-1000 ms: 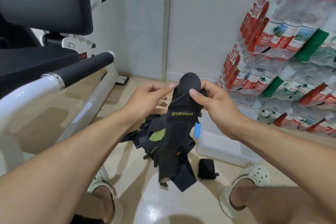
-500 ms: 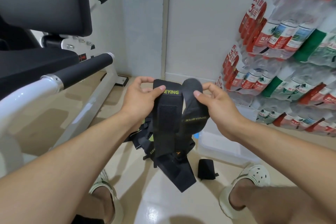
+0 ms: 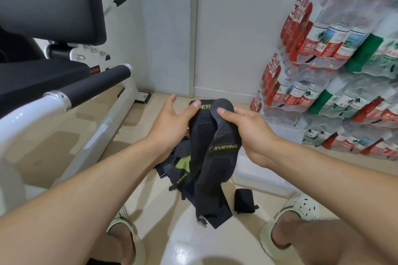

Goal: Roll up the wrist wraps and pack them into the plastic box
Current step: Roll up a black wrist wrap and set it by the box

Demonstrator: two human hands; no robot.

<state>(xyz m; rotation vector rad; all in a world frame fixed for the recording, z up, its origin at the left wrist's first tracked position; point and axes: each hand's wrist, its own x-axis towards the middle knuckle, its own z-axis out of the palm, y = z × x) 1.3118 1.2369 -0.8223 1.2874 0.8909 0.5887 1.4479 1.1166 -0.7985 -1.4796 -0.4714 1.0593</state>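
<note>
I hold a black wrist wrap (image 3: 212,153) with yellow XUEYING lettering up in front of me, folded over at the top with both ends hanging down. My left hand (image 3: 172,127) pinches its left top edge with the thumb, the other fingers spread. My right hand (image 3: 247,129) grips the right fold. Below lies a pile of more wraps (image 3: 176,168) on the floor. One rolled wrap (image 3: 244,200) stands on the floor near my right foot. The clear plastic box (image 3: 262,176) sits on the floor behind my right wrist, partly hidden.
A white and black exercise machine (image 3: 64,97) fills the left side. Shrink-wrapped packs of water bottles (image 3: 336,66) are stacked along the right wall. My two feet in pale clogs (image 3: 295,217) stand on the glossy floor near the bottom.
The wrap's fold has shifted rightward and lower. My left fingers have spread open while the thumb keeps the wrap's edge; the right hand keeps its grip.
</note>
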